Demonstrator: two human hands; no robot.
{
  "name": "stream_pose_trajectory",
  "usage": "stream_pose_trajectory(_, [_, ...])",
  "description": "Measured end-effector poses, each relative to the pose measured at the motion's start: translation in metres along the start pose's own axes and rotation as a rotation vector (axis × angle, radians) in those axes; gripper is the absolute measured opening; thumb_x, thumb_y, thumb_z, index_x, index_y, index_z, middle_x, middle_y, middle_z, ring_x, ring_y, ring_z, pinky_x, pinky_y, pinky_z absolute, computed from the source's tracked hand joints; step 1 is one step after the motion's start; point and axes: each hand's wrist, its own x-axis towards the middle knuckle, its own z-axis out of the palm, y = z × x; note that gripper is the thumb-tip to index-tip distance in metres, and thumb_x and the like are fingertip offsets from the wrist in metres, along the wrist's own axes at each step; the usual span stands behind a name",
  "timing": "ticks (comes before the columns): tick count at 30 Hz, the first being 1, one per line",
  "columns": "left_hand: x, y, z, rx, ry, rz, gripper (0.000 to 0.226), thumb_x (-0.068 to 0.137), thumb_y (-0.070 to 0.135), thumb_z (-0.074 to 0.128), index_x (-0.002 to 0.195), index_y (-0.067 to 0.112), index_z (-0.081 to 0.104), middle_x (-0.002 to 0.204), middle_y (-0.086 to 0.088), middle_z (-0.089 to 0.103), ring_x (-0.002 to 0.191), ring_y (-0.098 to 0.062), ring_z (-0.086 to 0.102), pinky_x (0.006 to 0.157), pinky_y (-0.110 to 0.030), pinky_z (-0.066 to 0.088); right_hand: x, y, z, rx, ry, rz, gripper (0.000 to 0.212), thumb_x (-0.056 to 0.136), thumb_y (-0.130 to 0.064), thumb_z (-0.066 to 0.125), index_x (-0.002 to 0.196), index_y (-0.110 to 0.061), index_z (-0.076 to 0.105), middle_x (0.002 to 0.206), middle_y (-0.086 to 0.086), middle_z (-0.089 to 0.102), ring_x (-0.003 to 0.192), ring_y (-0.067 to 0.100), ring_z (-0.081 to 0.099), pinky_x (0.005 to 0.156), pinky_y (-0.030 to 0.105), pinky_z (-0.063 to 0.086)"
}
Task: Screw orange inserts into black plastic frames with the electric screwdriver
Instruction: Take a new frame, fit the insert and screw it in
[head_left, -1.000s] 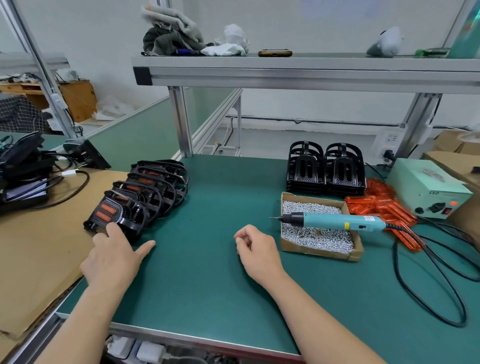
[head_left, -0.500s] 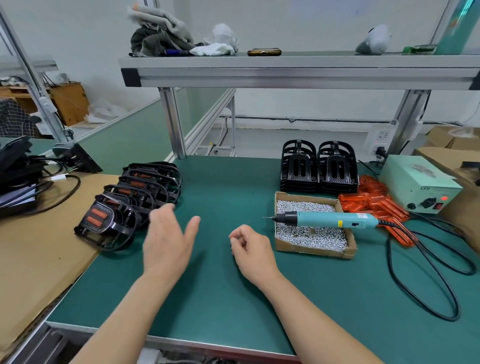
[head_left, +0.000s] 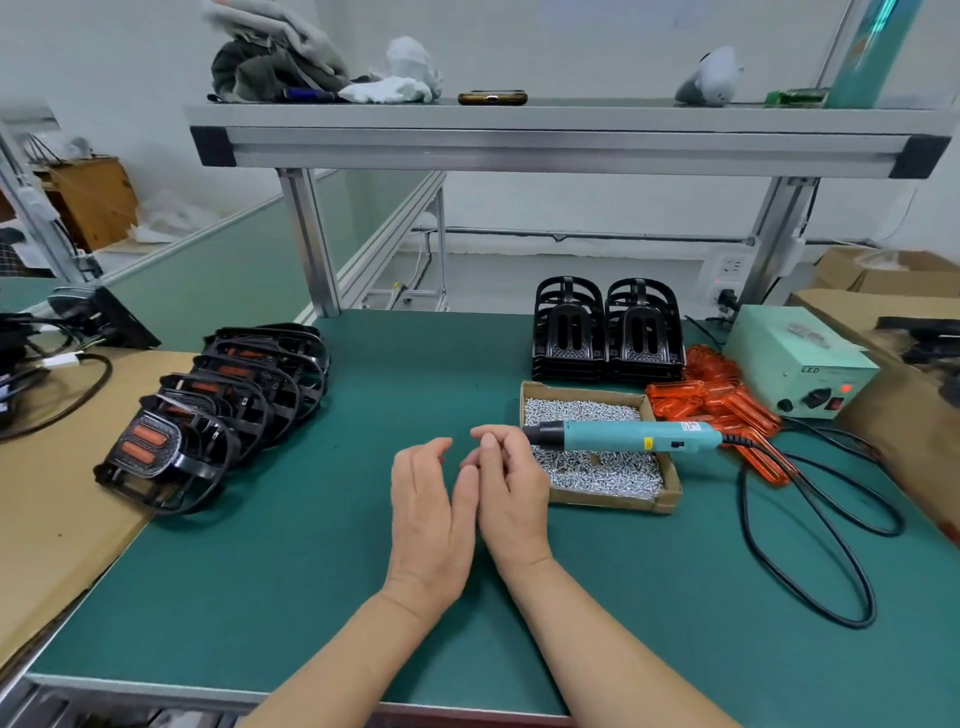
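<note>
Watching the head cam feed here. The electric screwdriver (head_left: 639, 436) is lying flat across the top of a cardboard box (head_left: 670, 491), with its black nose pointing left and poking just past the box edge. The box is full of small silver screws (head_left: 582, 410).

The loose orange inserts (head_left: 717, 402) are heaped right behind the box, to its right, and they touch the screwdriver's cable end. The bare black frames (head_left: 605, 332) stand in two stacks side by side, just behind the box.

Over on the left there's a row of frames with orange inserts in them (head_left: 218, 400), overlapping like fallen dominoes. The row runs from the green mat (head_left: 311, 561) onto a cardboard sheet (head_left: 52, 499).

Both hands are mid-table and neither is gripping anything. The left hand (head_left: 431, 519) has relaxed, nearly straight fingers, and its thumb is against the side of the right hand (head_left: 511, 493). The right one is loosely curled with nothing visible in it, fingertips just beside the screwdriver's nose. I can't tell if they touch it.

Further out there's a pale green power box (head_left: 795, 364) at the right with a red light on. A black cable (head_left: 831, 551) loops over the mat from the screwdriver. An aluminium shelf (head_left: 519, 143) overhead has rags and a few other things on it.
</note>
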Motion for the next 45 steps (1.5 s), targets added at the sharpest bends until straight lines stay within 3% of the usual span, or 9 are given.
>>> stream_pose_trajectory(7, [0.003, -0.003, -0.002, -0.045, -0.008, -0.114, 0.065, 0.088, 0.056, 0.031, 0.127, 0.007, 0.049, 0.104, 0.009, 0.043, 0.102, -0.013, 0.045, 0.092, -0.020, 0.031, 0.003, -0.010, -0.004, 0.115, 0.044, -0.040, 0.017, 0.103, -0.006, 0.053, 0.097, -0.018, 0.064, 0.072, -0.009, 0.067, 0.056, 0.007, 0.059, 0.064, 0.021, 0.050])
stream_pose_trajectory(11, [0.006, -0.009, 0.002, 0.000, -0.023, -0.126, 0.036, 0.101, 0.033, 0.045, 0.128, 0.008, 0.050, 0.105, 0.017, 0.043, 0.102, -0.011, 0.046, 0.091, -0.020, 0.031, 0.020, -0.025, -0.013, 0.135, 0.083, -0.087, 0.016, 0.102, -0.006, 0.053, 0.097, -0.017, 0.063, 0.072, -0.009, 0.067, 0.056, 0.009, 0.059, 0.064, 0.023, 0.050])
stream_pose_trajectory(14, [0.003, -0.012, 0.003, 0.031, -0.031, -0.106, 0.032, 0.101, 0.027, 0.047, 0.128, 0.010, 0.050, 0.104, 0.017, 0.044, 0.100, -0.010, 0.046, 0.089, -0.017, 0.029, 0.047, -0.033, -0.029, 0.081, 0.100, -0.083, 0.014, 0.100, -0.005, 0.053, 0.099, -0.015, 0.063, 0.073, -0.005, 0.067, 0.057, 0.010, 0.059, 0.062, 0.028, 0.051])
stream_pose_trajectory(18, [0.004, -0.013, 0.005, -0.009, -0.053, -0.150, 0.036, 0.099, 0.035, 0.044, 0.129, 0.016, 0.049, 0.106, 0.019, 0.046, 0.106, 0.002, 0.047, 0.092, -0.021, 0.031, 0.095, -0.032, -0.058, -0.175, 0.063, 0.031, 0.016, 0.097, -0.005, 0.055, 0.103, -0.016, 0.063, 0.090, 0.000, 0.067, 0.080, 0.019, 0.068, 0.079, 0.037, 0.057])
stream_pose_trajectory(21, [0.006, -0.014, 0.006, -0.035, -0.063, -0.191, 0.035, 0.099, 0.039, 0.043, 0.126, 0.018, 0.050, 0.107, 0.019, 0.049, 0.107, 0.007, 0.047, 0.092, -0.023, 0.032, 0.126, -0.025, -0.075, -0.402, -0.003, 0.074, 0.019, 0.097, -0.007, 0.055, 0.108, -0.017, 0.066, 0.100, -0.004, 0.066, 0.096, 0.018, 0.065, 0.091, 0.035, 0.054])
stream_pose_trajectory(24, [0.006, -0.016, 0.006, -0.036, -0.076, -0.199, 0.034, 0.099, 0.041, 0.041, 0.124, 0.020, 0.050, 0.108, 0.020, 0.051, 0.107, 0.010, 0.047, 0.091, -0.023, 0.033, 0.152, -0.017, -0.085, -0.650, -0.057, 0.060, 0.020, 0.097, -0.009, 0.055, 0.111, -0.016, 0.067, 0.113, 0.001, 0.066, 0.104, 0.018, 0.060, 0.092, 0.029, 0.046])
stream_pose_trajectory(27, [0.006, -0.017, 0.007, -0.040, -0.079, -0.204, 0.029, 0.100, 0.040, 0.041, 0.121, 0.022, 0.050, 0.108, 0.019, 0.053, 0.107, 0.010, 0.047, 0.090, -0.023, 0.034, 0.178, -0.008, -0.090, -0.892, -0.096, 0.065, 0.026, 0.097, -0.012, 0.057, 0.122, -0.013, 0.066, 0.126, 0.008, 0.059, 0.112, 0.026, 0.059, 0.095, 0.035, 0.047])
stream_pose_trajectory(32, [0.006, -0.020, 0.006, -0.031, -0.090, -0.206, 0.023, 0.100, 0.040, 0.041, 0.117, 0.027, 0.050, 0.107, 0.018, 0.054, 0.104, 0.011, 0.048, 0.085, -0.020, 0.035, 0.201, -0.004, -0.091, -1.237, -0.193, 0.131, 0.033, 0.096, -0.012, 0.060, 0.129, -0.014, 0.059, 0.133, 0.011, 0.046, 0.104, 0.031, 0.061, 0.085, 0.039, 0.051])
stream_pose_trajectory(45, [0.007, -0.023, 0.008, -0.056, -0.107, -0.216, 0.015, 0.099, 0.042, 0.043, 0.110, 0.035, 0.049, 0.102, 0.012, 0.057, 0.102, 0.005, 0.050, 0.080, -0.011, 0.037, 0.220, 0.010, -0.098, -1.433, -0.229, 0.081, 0.037, 0.091, -0.007, 0.063, 0.128, -0.013, 0.060, 0.130, 0.013, 0.051, 0.108, 0.034, 0.062, 0.081, 0.039, 0.049])
